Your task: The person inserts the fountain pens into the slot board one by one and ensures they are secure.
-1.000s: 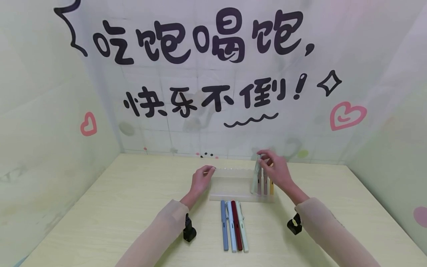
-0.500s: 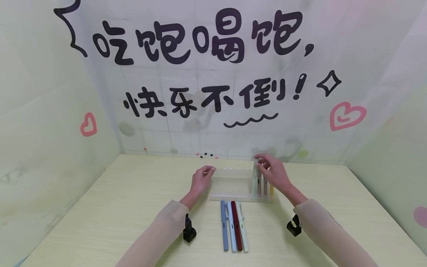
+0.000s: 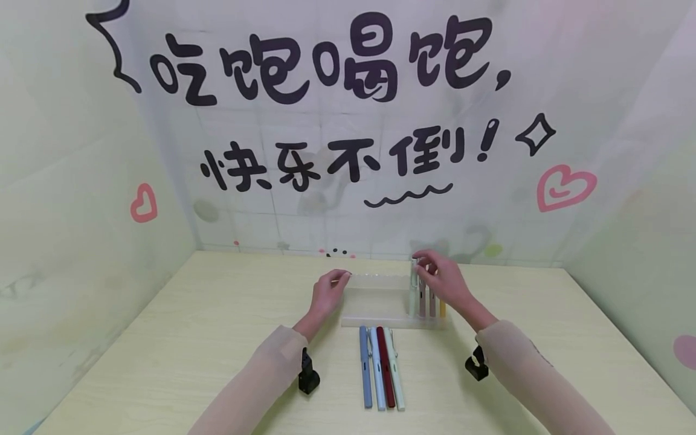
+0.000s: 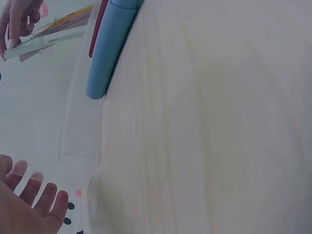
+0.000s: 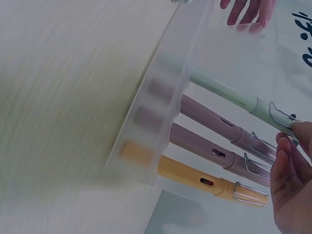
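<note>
A translucent pen rack (image 3: 375,322) stands toward the back of the table. My left hand (image 3: 328,294) holds its left end, with fingertips partly seen through the clear panel in the left wrist view. Near the rack's right end my right hand (image 3: 450,281) pinches a light green pen (image 5: 222,90) by its cap. That pen stands nearly upright, its lower end behind the rack's frosted front lip. Beside it in the rack are two mauve pens (image 5: 200,145) and a yellow pen (image 5: 192,176), partly hidden by my hand in the head view.
In front of the rack, side by side on the table, lie a grey-blue pen (image 3: 365,367), a light blue pen (image 3: 377,374), a dark red pen (image 3: 386,367) and a pale green pen (image 3: 397,374). A printed backdrop (image 3: 326,229) rises behind the table.
My right hand has shifted slightly left and down with the light green pen, which has gone from tilted to nearly upright. My left hand and the pens on the table have stayed put.
</note>
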{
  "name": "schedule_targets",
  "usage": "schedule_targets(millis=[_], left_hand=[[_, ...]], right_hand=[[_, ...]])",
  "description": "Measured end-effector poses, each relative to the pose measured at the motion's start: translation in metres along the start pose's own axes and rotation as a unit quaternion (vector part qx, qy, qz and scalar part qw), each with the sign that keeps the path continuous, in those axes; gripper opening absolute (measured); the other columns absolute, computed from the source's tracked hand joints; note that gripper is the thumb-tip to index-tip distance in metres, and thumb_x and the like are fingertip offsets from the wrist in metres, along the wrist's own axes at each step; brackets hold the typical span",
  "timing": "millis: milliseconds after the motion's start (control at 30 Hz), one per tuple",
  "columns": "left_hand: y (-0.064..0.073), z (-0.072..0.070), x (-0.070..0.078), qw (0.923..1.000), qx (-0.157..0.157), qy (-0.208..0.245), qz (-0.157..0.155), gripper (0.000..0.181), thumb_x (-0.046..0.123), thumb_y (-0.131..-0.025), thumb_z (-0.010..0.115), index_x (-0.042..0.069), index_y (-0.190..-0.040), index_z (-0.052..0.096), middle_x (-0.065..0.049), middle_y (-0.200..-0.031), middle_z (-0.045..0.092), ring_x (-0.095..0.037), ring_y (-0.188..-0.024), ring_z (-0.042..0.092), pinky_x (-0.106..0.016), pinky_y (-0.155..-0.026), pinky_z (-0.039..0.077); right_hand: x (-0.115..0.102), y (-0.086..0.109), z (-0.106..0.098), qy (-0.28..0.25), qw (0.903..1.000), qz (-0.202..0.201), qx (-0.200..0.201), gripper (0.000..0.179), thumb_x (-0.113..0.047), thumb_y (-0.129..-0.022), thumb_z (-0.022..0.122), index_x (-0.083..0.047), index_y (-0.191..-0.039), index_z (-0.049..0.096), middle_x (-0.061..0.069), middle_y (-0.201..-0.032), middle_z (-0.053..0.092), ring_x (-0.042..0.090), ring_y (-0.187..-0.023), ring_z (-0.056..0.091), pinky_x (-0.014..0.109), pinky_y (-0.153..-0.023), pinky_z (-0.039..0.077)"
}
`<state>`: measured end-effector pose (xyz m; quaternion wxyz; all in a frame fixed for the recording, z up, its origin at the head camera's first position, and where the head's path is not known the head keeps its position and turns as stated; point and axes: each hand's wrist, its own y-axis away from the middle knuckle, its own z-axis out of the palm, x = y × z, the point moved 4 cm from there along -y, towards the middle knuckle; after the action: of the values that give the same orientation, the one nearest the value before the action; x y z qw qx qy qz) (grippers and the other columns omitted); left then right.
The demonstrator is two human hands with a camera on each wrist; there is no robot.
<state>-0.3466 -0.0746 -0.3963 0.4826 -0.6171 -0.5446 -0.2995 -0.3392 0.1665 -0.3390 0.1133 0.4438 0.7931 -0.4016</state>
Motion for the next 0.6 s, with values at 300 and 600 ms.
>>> schedule_targets(millis=[300,600], left_hand=[[-0.0007,-0.0001,-0.0003,1.0000,0.002,0.001,0.000,0.024,0.019,-0.090,0.052,0.001,-0.100,0.062,-0.012,-0.100,0.062,-0.027,-0.094,0.057,-0.035,-0.081,0.046],[-0.0012,0.0009,-0.0031,1.0000,0.000,0.001,0.002,0.024,0.020,-0.090,0.052,0.002,-0.100,0.062,-0.011,-0.100,0.062,-0.026,-0.094,0.057,-0.035,-0.081,0.046]], right_hand=[[0.0009,-0.0029,0.0035,0.077,0.9969,-0.004,-0.018,0.031,-0.009,-0.080,0.063,-0.005,-0.110,0.058,-0.006,-0.061,0.049,0.011,-0.053,0.044,0.027,-0.045,0.038],[0.0044,-0.0019,0.0055,0.094,0.9942,0.032,-0.042,0.037,-0.013,-0.081,0.063,-0.006,-0.116,0.055,-0.007,-0.052,0.043,0.011,-0.043,0.037,0.025,-0.037,0.031]])
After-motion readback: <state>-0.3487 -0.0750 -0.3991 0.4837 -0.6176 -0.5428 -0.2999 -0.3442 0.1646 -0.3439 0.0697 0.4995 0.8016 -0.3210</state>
